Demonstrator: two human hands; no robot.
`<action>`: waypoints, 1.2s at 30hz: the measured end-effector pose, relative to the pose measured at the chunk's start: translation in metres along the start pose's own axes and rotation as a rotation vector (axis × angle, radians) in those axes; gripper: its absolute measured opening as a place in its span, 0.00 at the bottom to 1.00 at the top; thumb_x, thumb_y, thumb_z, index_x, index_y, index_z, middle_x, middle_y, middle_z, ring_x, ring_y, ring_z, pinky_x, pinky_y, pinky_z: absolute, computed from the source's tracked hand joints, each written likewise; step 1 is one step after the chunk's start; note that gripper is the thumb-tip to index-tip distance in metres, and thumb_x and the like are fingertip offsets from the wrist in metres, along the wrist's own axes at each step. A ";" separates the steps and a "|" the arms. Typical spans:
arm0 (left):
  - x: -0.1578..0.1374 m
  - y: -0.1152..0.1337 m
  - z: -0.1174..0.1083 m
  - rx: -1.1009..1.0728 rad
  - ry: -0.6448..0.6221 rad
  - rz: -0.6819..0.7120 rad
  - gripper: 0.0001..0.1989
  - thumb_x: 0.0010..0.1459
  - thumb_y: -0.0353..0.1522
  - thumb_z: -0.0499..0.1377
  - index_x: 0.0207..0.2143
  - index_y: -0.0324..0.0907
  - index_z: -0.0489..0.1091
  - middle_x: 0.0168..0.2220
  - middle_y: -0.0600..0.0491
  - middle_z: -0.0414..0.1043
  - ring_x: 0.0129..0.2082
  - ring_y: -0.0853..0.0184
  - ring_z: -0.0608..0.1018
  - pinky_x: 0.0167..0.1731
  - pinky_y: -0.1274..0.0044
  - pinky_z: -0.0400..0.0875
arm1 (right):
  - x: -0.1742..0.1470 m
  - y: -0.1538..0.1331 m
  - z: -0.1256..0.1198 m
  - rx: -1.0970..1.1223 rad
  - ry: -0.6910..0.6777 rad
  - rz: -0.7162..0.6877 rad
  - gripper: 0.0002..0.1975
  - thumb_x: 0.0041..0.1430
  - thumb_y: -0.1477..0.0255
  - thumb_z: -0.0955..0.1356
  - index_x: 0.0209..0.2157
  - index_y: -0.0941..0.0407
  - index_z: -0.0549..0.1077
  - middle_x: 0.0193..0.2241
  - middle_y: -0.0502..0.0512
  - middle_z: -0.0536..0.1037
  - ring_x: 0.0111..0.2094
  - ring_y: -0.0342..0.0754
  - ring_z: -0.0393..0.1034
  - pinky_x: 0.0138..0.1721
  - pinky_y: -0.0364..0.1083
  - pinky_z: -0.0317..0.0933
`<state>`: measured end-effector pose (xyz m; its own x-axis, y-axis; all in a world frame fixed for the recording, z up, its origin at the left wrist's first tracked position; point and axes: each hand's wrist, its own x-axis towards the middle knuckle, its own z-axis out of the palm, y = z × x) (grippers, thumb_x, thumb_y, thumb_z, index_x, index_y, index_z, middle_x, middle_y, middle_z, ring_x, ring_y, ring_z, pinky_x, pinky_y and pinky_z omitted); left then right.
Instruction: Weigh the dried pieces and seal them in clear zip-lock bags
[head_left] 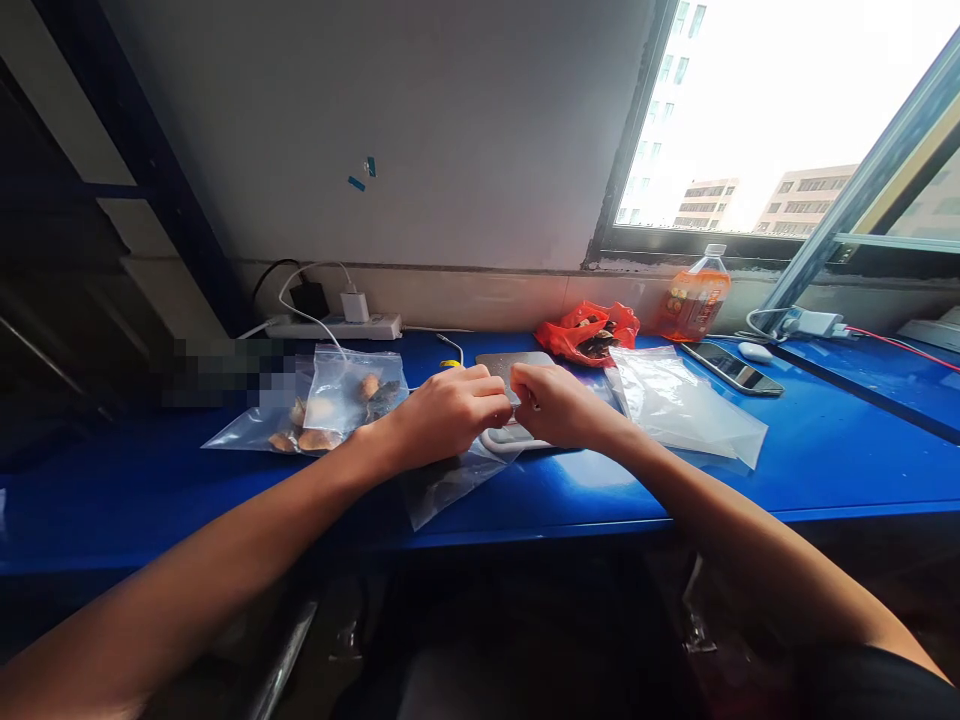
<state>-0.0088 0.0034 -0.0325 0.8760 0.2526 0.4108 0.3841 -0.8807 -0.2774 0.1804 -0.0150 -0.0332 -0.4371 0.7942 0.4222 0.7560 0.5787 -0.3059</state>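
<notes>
My left hand [459,408] and my right hand [556,405] meet over the middle of the blue table, fingers curled and knuckles almost touching. Both are closed on a clear plastic bag [454,485], whose lower part spreads out below my left hand. The pinched edge and my fingertips are mostly hidden. Beneath and behind my hands lies a flat, pale-rimmed device [517,433], largely covered. Left of my left hand rest clear zip bags [352,372] with brown and dark dried pieces [319,438] in them.
Behind my right hand sits a red plastic bag [551,335] of dark dried pieces. To the right are flat clear bags [675,405], a phone [735,368], a white mouse-like object [755,352] and a bottle of orange drink [697,298]. A power strip [382,328] with chargers lies along the wall.
</notes>
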 end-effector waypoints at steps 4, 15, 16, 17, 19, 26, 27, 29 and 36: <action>-0.001 0.000 -0.003 -0.029 0.022 -0.062 0.13 0.64 0.27 0.48 0.31 0.40 0.70 0.32 0.51 0.70 0.33 0.67 0.69 0.38 0.75 0.66 | 0.002 0.007 -0.003 0.101 0.032 -0.016 0.08 0.43 0.80 0.62 0.22 0.55 0.56 0.20 0.46 0.63 0.23 0.40 0.53 0.24 0.41 0.46; -0.005 -0.008 -0.008 -0.097 0.086 -0.183 0.05 0.61 0.28 0.53 0.37 0.41 0.69 0.39 0.50 0.67 0.40 0.64 0.68 0.42 0.72 0.66 | -0.005 0.004 -0.009 0.104 -0.034 -0.235 0.07 0.54 0.68 0.69 0.31 0.56 0.68 0.30 0.53 0.74 0.32 0.45 0.65 0.33 0.43 0.57; -0.005 -0.008 -0.008 -0.095 0.088 -0.186 0.05 0.61 0.28 0.53 0.37 0.41 0.69 0.39 0.50 0.67 0.41 0.63 0.68 0.43 0.71 0.65 | -0.005 0.005 -0.009 0.095 -0.037 -0.227 0.07 0.54 0.69 0.69 0.32 0.56 0.68 0.30 0.53 0.74 0.32 0.45 0.65 0.33 0.44 0.57; -0.005 -0.008 -0.009 -0.092 0.084 -0.187 0.05 0.61 0.28 0.53 0.37 0.41 0.68 0.40 0.50 0.67 0.42 0.63 0.68 0.44 0.71 0.65 | -0.005 0.005 -0.009 0.094 -0.046 -0.224 0.06 0.53 0.70 0.69 0.32 0.56 0.68 0.31 0.53 0.73 0.32 0.45 0.65 0.33 0.43 0.57; -0.005 -0.008 -0.011 -0.080 0.064 -0.200 0.05 0.61 0.28 0.53 0.37 0.42 0.68 0.42 0.50 0.67 0.43 0.63 0.68 0.44 0.70 0.64 | -0.005 0.007 -0.009 0.106 -0.077 -0.230 0.07 0.53 0.71 0.69 0.32 0.56 0.67 0.31 0.53 0.73 0.31 0.45 0.65 0.32 0.43 0.58; -0.006 -0.010 -0.015 -0.078 0.023 -0.266 0.05 0.60 0.28 0.53 0.36 0.43 0.68 0.44 0.50 0.68 0.45 0.62 0.68 0.46 0.68 0.61 | -0.007 0.007 -0.013 0.131 -0.185 -0.257 0.06 0.52 0.74 0.67 0.34 0.57 0.66 0.31 0.54 0.73 0.32 0.45 0.65 0.33 0.43 0.59; -0.007 -0.011 -0.015 -0.087 0.015 -0.256 0.05 0.60 0.28 0.53 0.36 0.43 0.68 0.44 0.50 0.68 0.45 0.62 0.68 0.46 0.68 0.61 | -0.007 0.007 -0.013 0.130 -0.187 -0.258 0.05 0.52 0.76 0.66 0.33 0.57 0.66 0.31 0.54 0.73 0.31 0.45 0.65 0.33 0.43 0.58; -0.008 -0.012 -0.014 -0.120 -0.008 -0.236 0.05 0.59 0.28 0.54 0.36 0.43 0.69 0.43 0.51 0.69 0.44 0.62 0.68 0.45 0.69 0.60 | -0.007 0.008 -0.012 0.128 -0.188 -0.264 0.05 0.52 0.78 0.65 0.32 0.57 0.65 0.30 0.53 0.72 0.31 0.44 0.65 0.32 0.43 0.58; -0.006 -0.007 -0.022 -0.392 -0.123 -0.156 0.05 0.57 0.31 0.56 0.36 0.41 0.70 0.35 0.53 0.70 0.34 0.67 0.70 0.39 0.74 0.61 | -0.005 0.011 -0.016 0.241 -0.173 -0.278 0.06 0.45 0.81 0.62 0.27 0.57 0.63 0.27 0.49 0.68 0.29 0.43 0.59 0.31 0.42 0.54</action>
<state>-0.0234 -0.0011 -0.0140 0.8538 0.4194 0.3084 0.3953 -0.9078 0.1402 0.1987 -0.0158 -0.0257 -0.7000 0.6087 0.3734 0.4702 0.7864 -0.4006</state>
